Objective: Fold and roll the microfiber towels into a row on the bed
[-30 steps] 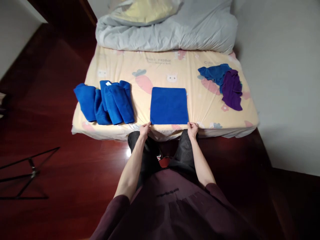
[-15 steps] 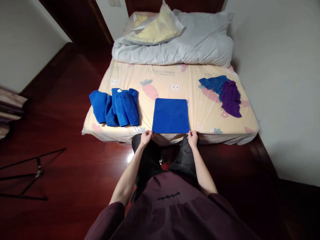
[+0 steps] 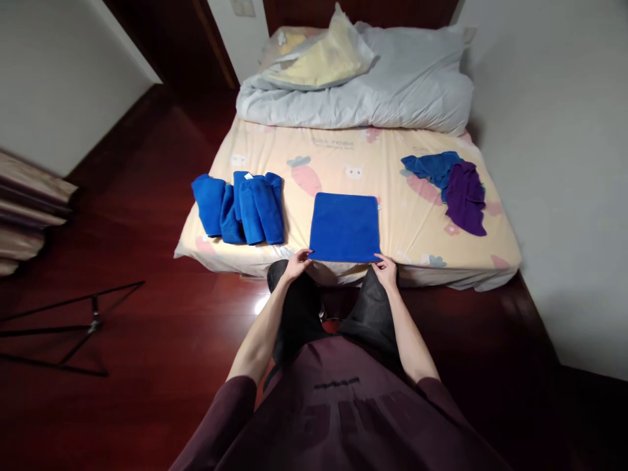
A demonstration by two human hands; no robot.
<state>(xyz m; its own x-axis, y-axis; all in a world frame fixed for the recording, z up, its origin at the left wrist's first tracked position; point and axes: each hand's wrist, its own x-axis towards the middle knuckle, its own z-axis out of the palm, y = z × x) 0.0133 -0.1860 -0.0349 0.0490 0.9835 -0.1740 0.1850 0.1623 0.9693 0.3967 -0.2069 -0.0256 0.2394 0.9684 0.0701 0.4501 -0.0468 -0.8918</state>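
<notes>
Left hand [image 3: 296, 266] and right hand [image 3: 386, 271] pinch the two near corners of a flat, squarish blue cloth [image 3: 345, 227], fingertips against the fabric, at the near edge of the bed. Both forearms stretch forward from maroon sleeves [image 3: 229, 407], roughly parallel, passing over dark trousers [image 3: 373, 307] whose knees come close to the mattress. Beneath lies a glossy red-brown floor [image 3: 171, 366], with black stand legs [image 3: 95, 324] spread on it to the left, well apart from the bed.

Pale yellow bedding [image 3: 300, 226], printed with carrots and white animal faces, carries the cloth near its middle front. Left of it, separated by a strip of sheet, sit bunched blue cloths [image 3: 255, 209], one showing a white label. Farther to the right, a crumpled teal cloth [image 3: 432, 167] touches a purple cloth [image 3: 466, 196]. Striped curtain folds [image 3: 29, 209] reach in at the left. Behind, a rolled-back grey duvet [image 3: 417, 85] supports a clear bag with something yellow [image 3: 324, 65], before a dark headboard [image 3: 363, 12]; a plain wall [image 3: 549, 131] flanks the right side.
</notes>
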